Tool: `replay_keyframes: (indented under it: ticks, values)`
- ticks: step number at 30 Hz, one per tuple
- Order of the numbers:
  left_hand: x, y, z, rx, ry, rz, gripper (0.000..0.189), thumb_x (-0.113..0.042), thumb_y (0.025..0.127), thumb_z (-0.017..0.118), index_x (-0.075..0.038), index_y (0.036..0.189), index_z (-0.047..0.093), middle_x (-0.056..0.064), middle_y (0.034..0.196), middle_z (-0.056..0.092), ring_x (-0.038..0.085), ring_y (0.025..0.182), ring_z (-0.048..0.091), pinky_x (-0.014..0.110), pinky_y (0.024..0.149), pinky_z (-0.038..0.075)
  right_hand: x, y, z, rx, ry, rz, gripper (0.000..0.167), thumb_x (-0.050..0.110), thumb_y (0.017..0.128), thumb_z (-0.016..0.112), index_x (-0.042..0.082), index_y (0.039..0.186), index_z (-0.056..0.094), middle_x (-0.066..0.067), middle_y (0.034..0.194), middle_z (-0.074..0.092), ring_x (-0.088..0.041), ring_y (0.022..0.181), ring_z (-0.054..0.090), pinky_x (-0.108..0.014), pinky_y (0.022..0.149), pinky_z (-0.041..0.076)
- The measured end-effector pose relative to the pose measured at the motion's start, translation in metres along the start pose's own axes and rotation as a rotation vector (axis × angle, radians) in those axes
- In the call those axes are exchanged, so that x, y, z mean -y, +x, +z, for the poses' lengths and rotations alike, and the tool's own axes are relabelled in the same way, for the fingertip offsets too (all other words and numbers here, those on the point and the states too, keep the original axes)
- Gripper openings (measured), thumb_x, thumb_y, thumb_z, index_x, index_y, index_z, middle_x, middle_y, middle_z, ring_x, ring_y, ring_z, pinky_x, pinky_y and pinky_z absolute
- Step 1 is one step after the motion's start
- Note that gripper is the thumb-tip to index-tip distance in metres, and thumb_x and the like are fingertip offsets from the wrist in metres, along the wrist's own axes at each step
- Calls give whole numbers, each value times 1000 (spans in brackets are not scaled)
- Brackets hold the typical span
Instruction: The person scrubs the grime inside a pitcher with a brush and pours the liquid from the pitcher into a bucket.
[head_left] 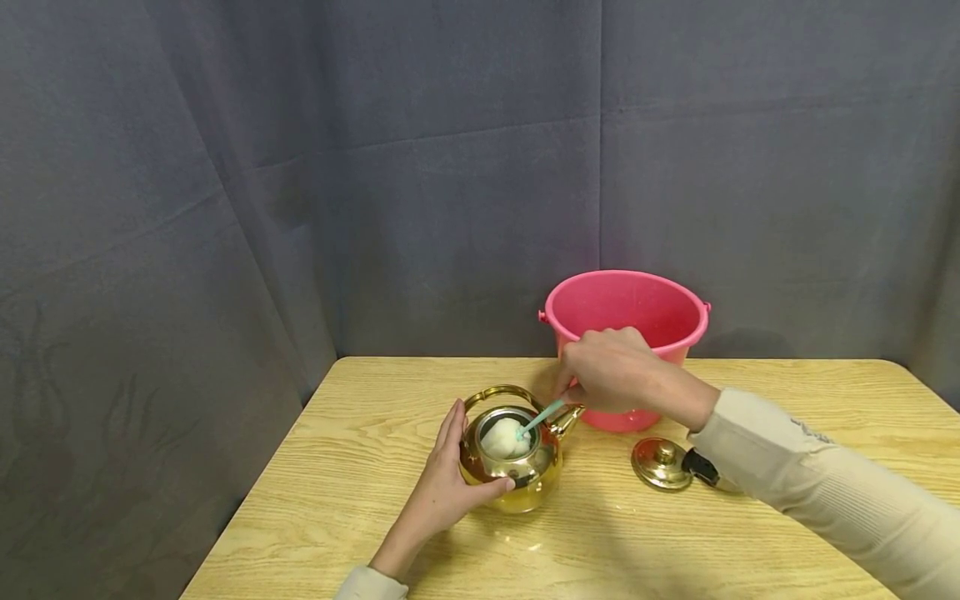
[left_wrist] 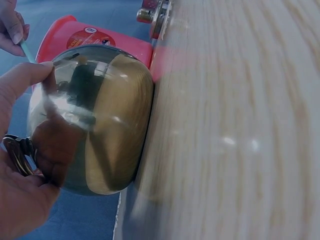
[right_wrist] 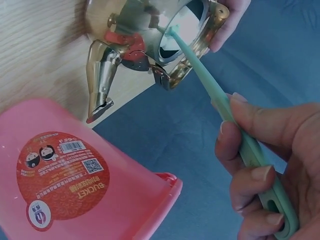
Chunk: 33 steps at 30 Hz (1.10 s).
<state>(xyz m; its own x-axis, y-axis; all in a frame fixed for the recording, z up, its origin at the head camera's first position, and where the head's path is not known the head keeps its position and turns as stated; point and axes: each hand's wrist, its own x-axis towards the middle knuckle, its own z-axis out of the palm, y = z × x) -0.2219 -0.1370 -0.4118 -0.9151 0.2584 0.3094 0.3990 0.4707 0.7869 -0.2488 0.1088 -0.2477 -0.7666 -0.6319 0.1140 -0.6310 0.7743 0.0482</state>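
Note:
A shiny gold kettle (head_left: 536, 483) stands on the table with its top uncovered and its spout pointing toward the bucket. My left hand (head_left: 448, 482) holds the kettle's body, thumb at the front and fingers along the left side near the raised handle. In my right hand (right_wrist: 280, 160) is the mint-green handle of a sponge brush (right_wrist: 210, 85), gripped between thumb and curled fingers. Its white, soft-looking head (head_left: 504, 438) sits in the kettle's round opening. The lower inside of the kettle is hidden.
Behind the kettle stands a pink bucket (head_left: 622, 292) with a red label. A gold lid (head_left: 662, 463) with a knob lies on the table (head_left: 360, 433) to the right. Beside it a black-handled object (head_left: 700, 467) is partly covered by my right sleeve. Grey cloth hangs behind.

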Motion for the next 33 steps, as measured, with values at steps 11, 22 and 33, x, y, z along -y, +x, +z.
replay_keyframes:
  ticks: [11,22,33]
  values:
    - [-1,0,0,-2,-8,-3,120,-39,72,85,-11,157,5,11,160,6,30,141,23,56,108,25,6,-5,-8,-27,-6,27,21,16,80,79,36,86,79,14,67,59,-16,55,50,-34,44,43]
    - [-2,1,0,-1,-8,-4,120,-40,72,85,-11,157,5,11,160,6,30,141,23,55,109,24,6,-20,-22,-72,-14,49,19,19,80,79,36,86,79,12,56,51,-17,51,46,-32,41,39]
    - [-1,1,0,2,-7,-12,120,-42,72,84,-11,157,5,10,161,4,31,142,22,56,109,24,-1,-39,-26,-117,35,57,21,15,79,79,35,85,79,17,54,51,-12,48,41,-28,40,34]
